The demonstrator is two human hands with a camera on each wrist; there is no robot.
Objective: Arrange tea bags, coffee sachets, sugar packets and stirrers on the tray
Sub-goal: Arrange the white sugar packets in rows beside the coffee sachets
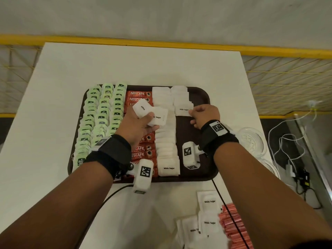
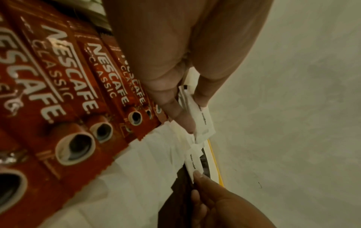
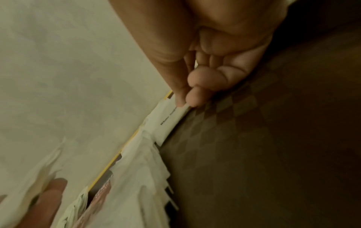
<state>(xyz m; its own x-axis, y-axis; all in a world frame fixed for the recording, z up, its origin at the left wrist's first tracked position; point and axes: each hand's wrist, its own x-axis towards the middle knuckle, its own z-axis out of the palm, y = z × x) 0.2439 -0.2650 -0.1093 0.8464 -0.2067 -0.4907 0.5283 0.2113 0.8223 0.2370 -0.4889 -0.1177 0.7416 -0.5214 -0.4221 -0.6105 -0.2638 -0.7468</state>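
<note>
White table [image 1: 71, 72] is lying bare around the tray [image 1: 204, 95], where the left hand [image 1: 139, 125] is gripping spare sugar packets [image 1: 151, 113] and the right hand [image 1: 204, 115] is pinching a packet [image 1: 183, 109] beside open tray floor.

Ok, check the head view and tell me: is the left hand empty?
No: the left hand holds a few white sugar packets above the tray.
</note>
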